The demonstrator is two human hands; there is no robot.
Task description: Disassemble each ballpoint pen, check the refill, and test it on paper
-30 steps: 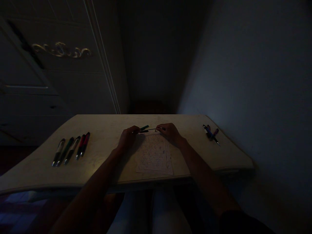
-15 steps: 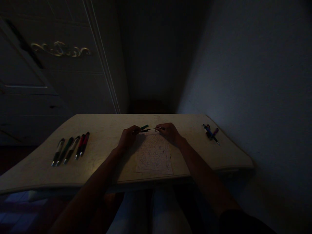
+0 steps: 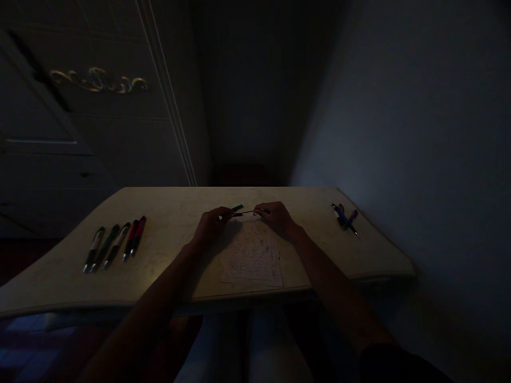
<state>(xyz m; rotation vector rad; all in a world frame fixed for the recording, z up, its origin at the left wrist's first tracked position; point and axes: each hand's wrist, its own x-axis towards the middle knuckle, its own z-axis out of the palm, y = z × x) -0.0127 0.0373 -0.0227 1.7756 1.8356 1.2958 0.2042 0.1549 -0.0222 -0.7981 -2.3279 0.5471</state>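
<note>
Between my two hands runs a thin dark stick, which looks like a pen refill (image 3: 248, 211), held almost level above the top edge of a paper sheet (image 3: 251, 255). My left hand (image 3: 212, 222) is closed in a pinch at its left end. The right end sits between the fingertips of my right hand (image 3: 276, 217), also closed. Just behind the left fingertips shows a green pen part (image 3: 238, 207). A short dark piece (image 3: 238, 214) lies close by the left fingers; whether they touch it I cannot tell. Dim light hides fine detail.
Several pens lie side by side at the table's left, among them a green pen (image 3: 106, 247) and a red pen (image 3: 138, 235). A small pile of pens (image 3: 345, 219) lies at the right. A wall (image 3: 399, 159) borders the table (image 3: 171, 199) on the right.
My left hand has shifted very slightly, with the dark stick still held between both hands. My right hand and the pens look the same.
</note>
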